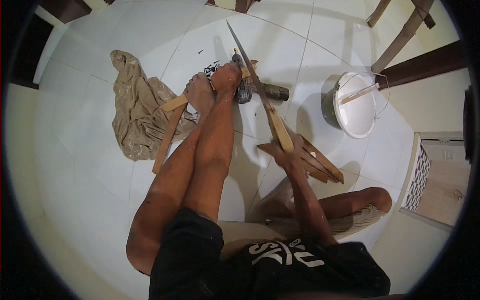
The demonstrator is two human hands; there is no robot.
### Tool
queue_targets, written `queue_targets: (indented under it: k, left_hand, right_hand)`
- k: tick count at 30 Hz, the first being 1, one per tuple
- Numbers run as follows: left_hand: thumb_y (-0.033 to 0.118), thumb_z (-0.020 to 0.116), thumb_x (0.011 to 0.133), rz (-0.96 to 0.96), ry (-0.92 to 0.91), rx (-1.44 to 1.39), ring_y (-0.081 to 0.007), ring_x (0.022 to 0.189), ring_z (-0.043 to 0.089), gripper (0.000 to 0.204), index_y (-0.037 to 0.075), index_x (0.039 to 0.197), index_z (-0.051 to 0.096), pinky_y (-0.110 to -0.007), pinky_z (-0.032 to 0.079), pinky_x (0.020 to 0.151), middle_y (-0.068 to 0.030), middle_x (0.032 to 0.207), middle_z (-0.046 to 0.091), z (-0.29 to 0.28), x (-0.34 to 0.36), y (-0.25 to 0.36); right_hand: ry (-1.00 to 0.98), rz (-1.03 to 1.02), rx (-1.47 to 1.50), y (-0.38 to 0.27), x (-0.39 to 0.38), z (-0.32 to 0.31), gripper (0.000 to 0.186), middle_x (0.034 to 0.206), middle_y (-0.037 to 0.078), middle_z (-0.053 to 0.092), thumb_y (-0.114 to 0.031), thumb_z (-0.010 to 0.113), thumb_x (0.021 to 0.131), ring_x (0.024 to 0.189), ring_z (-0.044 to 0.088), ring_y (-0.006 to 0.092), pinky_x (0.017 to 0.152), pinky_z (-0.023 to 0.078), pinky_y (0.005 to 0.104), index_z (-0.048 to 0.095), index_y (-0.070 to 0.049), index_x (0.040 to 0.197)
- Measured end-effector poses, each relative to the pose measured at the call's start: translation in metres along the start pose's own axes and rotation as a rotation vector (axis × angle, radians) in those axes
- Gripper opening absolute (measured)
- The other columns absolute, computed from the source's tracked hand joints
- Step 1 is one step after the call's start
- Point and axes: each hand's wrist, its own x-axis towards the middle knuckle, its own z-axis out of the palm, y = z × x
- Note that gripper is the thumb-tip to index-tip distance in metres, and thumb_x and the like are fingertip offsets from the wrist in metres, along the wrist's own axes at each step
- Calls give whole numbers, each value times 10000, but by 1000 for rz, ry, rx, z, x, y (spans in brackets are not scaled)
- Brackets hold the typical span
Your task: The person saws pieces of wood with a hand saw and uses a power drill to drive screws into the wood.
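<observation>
My right hand (291, 154) is closed around the pale wooden handle of a handsaw (261, 92). Its long, tapering blade points up and away to the left, crossing the far end of a light wooden strip (174, 103). With closed fingers my left hand (226, 77) holds that strip down, and my bare foot (199, 92) rests on it just to the left. A cordless drill (243, 92) lies on the floor beside my left hand, partly behind the blade. Whether the saw teeth touch the strip I cannot tell.
Several dark screws (211, 68) lie scattered beyond my foot. A crumpled brown cloth (132, 110) and a darker wooden strip (170, 137) are to the left. Wooden offcuts (322, 160) lie near my right hand. A white-coated bucket (357, 117) stands at the right.
</observation>
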Motion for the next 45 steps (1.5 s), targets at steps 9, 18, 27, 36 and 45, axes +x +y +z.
queue_targets:
  k: [9,18,27,36,45]
  left_hand:
    - [301,467,832,67,140,-6,-356,741,662,316,86,755,685,-446,535,661,-169,769,665,-4,4,-10]
    - [316,450,859,13,-25,-31,-381,752,655,341,67,818,679,-488,518,709,-186,799,664,11,2,-17]
    - [316,473,835,79,138,-42,-356,693,667,344,67,759,697,-444,541,647,-180,775,672,-10,-5,3]
    - [314,461,847,10,186,-19,-353,683,663,348,76,725,685,-452,535,622,-175,752,667,-4,6,-5]
    - [321,466,844,43,233,20,-355,652,658,371,40,748,688,-448,532,612,-193,719,657,6,3,-18]
  right_hand:
    - [-133,94,140,2,-56,-29,421,756,160,574,-21,575,651,632,553,307,603,457,352,612,3,1070]
    - [-279,347,192,-6,16,17,460,829,131,635,-18,561,669,711,610,258,703,480,342,591,24,1126]
    - [-39,-16,93,-13,33,24,590,692,190,604,-74,621,675,617,574,367,639,472,408,507,-28,1252]
    - [-101,61,186,18,-58,-10,473,651,150,595,-43,609,682,609,588,337,614,470,432,566,-14,1153]
    - [-105,163,247,10,15,39,305,615,184,554,-113,630,680,561,554,341,556,462,395,618,0,963]
